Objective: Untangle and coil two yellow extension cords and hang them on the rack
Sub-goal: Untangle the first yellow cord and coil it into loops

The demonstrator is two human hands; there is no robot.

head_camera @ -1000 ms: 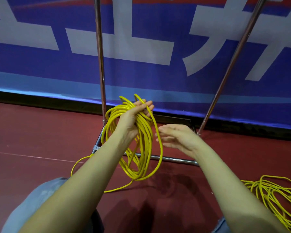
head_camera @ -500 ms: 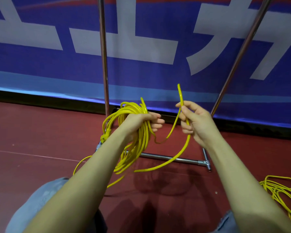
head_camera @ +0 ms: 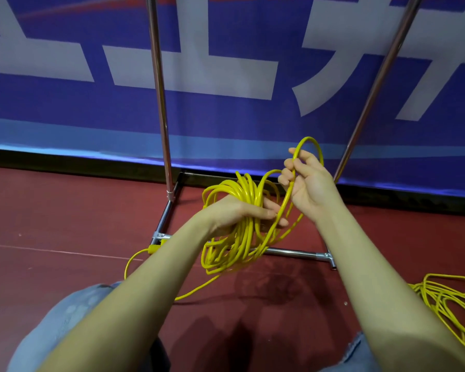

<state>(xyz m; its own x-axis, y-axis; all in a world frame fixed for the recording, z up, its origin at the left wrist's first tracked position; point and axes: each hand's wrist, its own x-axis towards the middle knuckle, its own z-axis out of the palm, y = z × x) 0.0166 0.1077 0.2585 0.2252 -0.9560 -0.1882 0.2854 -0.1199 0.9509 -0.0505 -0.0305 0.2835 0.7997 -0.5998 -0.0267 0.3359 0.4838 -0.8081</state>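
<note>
Left hand: the left hand (head_camera: 236,213) grips a bundle of loops of the coiled yellow extension cord (head_camera: 239,226), fingers curled round the top of the bundle, fingertips pointing toward 3 o'clock.
Right hand: the right hand (head_camera: 306,181), just at 2 o'clock of the left, pinches a single strand of the same cord between thumb and curled fingers; the strand arches over the fingers in a small loop.
Coil: the loops hang below the left hand, in front of the rack's base bar; one strand trails toward 7 o'clock to a yellow plug (head_camera: 154,248) on the floor.
Rack: the chrome tube rack (head_camera: 160,103) stands at 12 o'clock, two uprights rising from a floor frame.
Second cord: a loose yellow extension cord pile (head_camera: 451,299) lies on the dark red floor (head_camera: 65,210) at 4 o'clock, well apart from the hands.
Backdrop: a blue banner with white characters (head_camera: 226,63) behind the rack.
</note>
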